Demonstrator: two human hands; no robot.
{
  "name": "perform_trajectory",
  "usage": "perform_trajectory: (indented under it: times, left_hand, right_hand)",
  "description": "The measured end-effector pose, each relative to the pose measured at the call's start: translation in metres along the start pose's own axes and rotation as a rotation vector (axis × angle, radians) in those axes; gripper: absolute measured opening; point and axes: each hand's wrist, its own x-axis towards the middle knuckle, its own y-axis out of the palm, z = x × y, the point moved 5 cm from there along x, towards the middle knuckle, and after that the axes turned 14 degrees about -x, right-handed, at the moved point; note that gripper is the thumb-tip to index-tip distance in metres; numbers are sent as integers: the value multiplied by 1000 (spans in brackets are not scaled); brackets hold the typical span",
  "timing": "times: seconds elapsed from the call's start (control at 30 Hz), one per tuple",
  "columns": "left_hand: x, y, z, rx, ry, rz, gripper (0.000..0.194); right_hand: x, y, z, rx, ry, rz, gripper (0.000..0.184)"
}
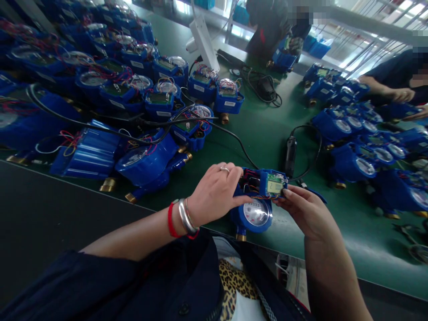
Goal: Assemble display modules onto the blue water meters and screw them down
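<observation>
In front of me on the green table is a blue water meter point(256, 214) with a round dial, a brass pipe end and an opened electronics housing. A circuit board with a lit display point(274, 187) sits at the housing's right end; wires and dark parts fill its left. My left hand point(219, 191), wearing a ring, is closed on the housing's left end, thumb along its near edge. My right hand point(302, 207) pinches the right end by the display with thumb and fingers. Some fingertips are hidden behind the housing.
Many blue meters point(147, 160) with loose wires crowd the left side; more meters point(354, 160) stand at right. A black cable point(234, 133) crosses the table. A black handheld tool point(290, 154) lies beyond my right hand. Co-workers point(267, 26) handle meters across the table.
</observation>
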Motion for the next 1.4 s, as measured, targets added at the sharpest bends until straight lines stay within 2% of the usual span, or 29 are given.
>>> perform_trajectory:
  times: [0.1, 0.17, 0.4, 0.63, 0.83, 0.93, 1.1, 1.2, 1.33, 1.4]
  left_hand:
    - [-10, 14, -14, 26, -39, 62, 51]
    - [-10, 21, -20, 49, -59, 55, 46]
    - [8, 24, -35, 18, -51, 33, 30]
    - [21, 30, -24, -165, -24, 52, 13]
    - [25, 32, -16, -246, 74, 47, 15]
    - [27, 33, -11, -267, 104, 80, 13]
    - [28, 33, -6, -285, 142, 152, 15]
    - [27, 30, -7, -271, 129, 144, 19]
    - [25, 29, -14, -211, 94, 90, 46]
    - [25, 30, -16, -171, 74, 65, 54]
  right_hand:
    - [0, 1, 0, -1, 1, 5, 27]
    - [-1, 1, 2, -3, 1, 0, 27]
    - [-3, 6, 8, -18, -10, -16, 30]
    - [-3, 5, 6, 18, -23, -19, 28]
    - [-1, 4, 1, 44, -53, -47, 27]
    - [-1, 3, 0, 40, -54, -56, 27]
    - [-1, 4, 1, 59, -47, -56, 25]
    - [-2, 6, 2, 70, -43, -55, 22]
    - [-2, 10, 4, 97, -33, -31, 23]
    - [-2, 11, 4, 101, -28, -28, 24]
